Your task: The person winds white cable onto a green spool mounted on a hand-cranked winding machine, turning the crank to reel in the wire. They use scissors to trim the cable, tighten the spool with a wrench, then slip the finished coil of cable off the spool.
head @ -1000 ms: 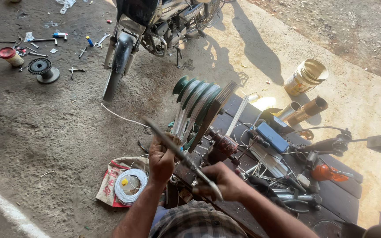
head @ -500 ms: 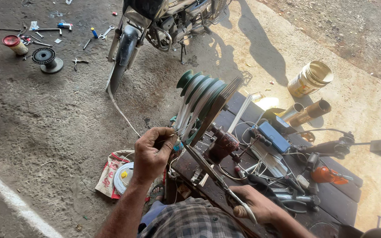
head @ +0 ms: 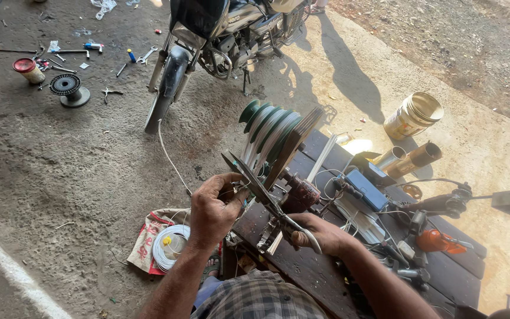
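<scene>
Two hands: both closed on work.
Left hand (head: 212, 211): pinches thin wire (head: 171, 160) beside the spool stack (head: 270, 133).
Right hand (head: 317, 231): grips scissors (head: 261, 192), blades open toward the left hand.
Risk: blades may nick left fingers (head: 231, 192), being so close.

— What's different from half a second back?

— My right hand (head: 320, 233) has come up from low near my lap and grips the scissor (head: 267, 198) handles.

— And the left?

— My left hand (head: 213, 210) dropped slightly; the blades now cross just beside its fingers.
</scene>
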`<act>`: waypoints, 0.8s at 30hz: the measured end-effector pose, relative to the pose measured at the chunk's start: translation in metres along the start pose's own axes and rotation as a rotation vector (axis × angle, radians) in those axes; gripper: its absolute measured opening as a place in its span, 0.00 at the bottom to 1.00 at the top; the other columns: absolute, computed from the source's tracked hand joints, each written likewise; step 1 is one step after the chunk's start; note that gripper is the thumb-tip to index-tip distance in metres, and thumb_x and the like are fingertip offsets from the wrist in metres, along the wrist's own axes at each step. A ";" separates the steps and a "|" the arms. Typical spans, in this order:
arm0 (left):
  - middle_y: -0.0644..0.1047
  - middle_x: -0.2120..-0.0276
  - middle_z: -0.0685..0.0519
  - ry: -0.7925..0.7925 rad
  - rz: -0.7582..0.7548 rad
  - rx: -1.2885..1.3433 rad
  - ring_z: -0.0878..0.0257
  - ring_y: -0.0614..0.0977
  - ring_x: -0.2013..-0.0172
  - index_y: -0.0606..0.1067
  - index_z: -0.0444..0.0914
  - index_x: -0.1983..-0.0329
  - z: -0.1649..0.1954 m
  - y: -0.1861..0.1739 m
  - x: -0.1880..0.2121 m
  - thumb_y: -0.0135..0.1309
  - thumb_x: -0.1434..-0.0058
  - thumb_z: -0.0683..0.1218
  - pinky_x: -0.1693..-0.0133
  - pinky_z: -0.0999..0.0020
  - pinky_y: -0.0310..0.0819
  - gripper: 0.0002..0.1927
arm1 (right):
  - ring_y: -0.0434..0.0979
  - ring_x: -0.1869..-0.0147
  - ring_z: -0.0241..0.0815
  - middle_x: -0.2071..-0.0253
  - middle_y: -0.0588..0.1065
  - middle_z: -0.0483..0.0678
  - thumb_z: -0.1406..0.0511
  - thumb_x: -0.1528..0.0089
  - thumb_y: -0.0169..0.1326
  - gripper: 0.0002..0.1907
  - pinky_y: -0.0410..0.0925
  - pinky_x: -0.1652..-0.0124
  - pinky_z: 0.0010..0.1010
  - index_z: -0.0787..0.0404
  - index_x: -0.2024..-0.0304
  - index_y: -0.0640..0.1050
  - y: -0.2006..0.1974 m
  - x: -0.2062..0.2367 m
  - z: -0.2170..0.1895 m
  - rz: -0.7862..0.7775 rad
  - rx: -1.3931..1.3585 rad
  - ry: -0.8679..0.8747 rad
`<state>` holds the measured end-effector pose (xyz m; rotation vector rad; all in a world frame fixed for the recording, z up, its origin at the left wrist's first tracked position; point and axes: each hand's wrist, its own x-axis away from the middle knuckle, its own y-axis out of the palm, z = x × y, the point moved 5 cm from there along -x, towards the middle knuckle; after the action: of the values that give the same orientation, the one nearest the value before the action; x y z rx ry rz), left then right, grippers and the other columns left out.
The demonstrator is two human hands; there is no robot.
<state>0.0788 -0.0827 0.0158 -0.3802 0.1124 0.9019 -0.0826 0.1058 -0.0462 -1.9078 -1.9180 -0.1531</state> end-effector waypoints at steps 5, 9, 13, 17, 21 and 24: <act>0.83 0.66 0.53 -0.035 -0.008 -0.033 0.68 0.84 0.71 0.82 0.37 0.56 -0.003 0.003 -0.002 0.67 0.43 0.45 0.71 0.73 0.82 0.14 | 0.73 0.69 0.33 0.74 0.71 0.41 0.21 0.60 0.47 0.58 0.71 0.68 0.27 0.62 0.55 0.79 -0.013 0.000 -0.005 0.062 0.047 0.051; 0.84 0.69 0.53 -0.013 -0.028 -0.076 0.67 0.84 0.72 0.84 0.38 0.58 -0.002 0.006 -0.004 0.66 0.42 0.46 0.71 0.73 0.80 0.11 | 0.74 0.70 0.34 0.74 0.71 0.41 0.22 0.58 0.49 0.56 0.71 0.69 0.28 0.64 0.58 0.80 -0.014 0.001 -0.005 0.088 0.106 0.058; 0.84 0.68 0.53 0.030 -0.035 -0.061 0.68 0.85 0.71 0.84 0.38 0.58 -0.001 0.006 -0.003 0.64 0.41 0.44 0.72 0.73 0.80 0.09 | 0.76 0.73 0.35 0.77 0.72 0.42 0.26 0.57 0.53 0.49 0.73 0.73 0.29 0.62 0.63 0.80 -0.012 0.002 -0.003 0.189 0.140 0.071; 0.84 0.69 0.53 0.046 -0.024 -0.068 0.69 0.85 0.71 0.84 0.37 0.61 -0.005 0.007 -0.003 0.63 0.40 0.44 0.73 0.76 0.81 0.07 | 0.71 0.75 0.34 0.79 0.71 0.43 0.32 0.50 0.59 0.40 0.65 0.75 0.28 0.62 0.69 0.81 -0.013 0.003 -0.003 0.234 0.188 -0.005; 0.83 0.69 0.53 0.098 0.020 -0.062 0.69 0.84 0.72 0.84 0.37 0.62 -0.014 0.010 -0.004 0.63 0.40 0.45 0.73 0.78 0.80 0.07 | 0.69 0.79 0.33 0.82 0.69 0.41 0.35 0.49 0.61 0.35 0.65 0.78 0.27 0.60 0.73 0.79 -0.011 0.005 0.007 0.202 0.086 -0.023; 0.83 0.71 0.52 -0.069 0.114 0.002 0.68 0.83 0.74 0.83 0.37 0.64 -0.034 0.003 -0.007 0.62 0.36 0.46 0.76 0.75 0.78 0.06 | 0.69 0.82 0.34 0.83 0.70 0.41 0.40 0.48 0.61 0.28 0.64 0.80 0.30 0.57 0.72 0.81 -0.001 0.012 0.021 0.190 -0.068 0.000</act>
<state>0.0743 -0.0984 -0.0152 -0.3430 0.0722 1.0263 -0.0873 0.1241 -0.0603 -2.1219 -1.7397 -0.1629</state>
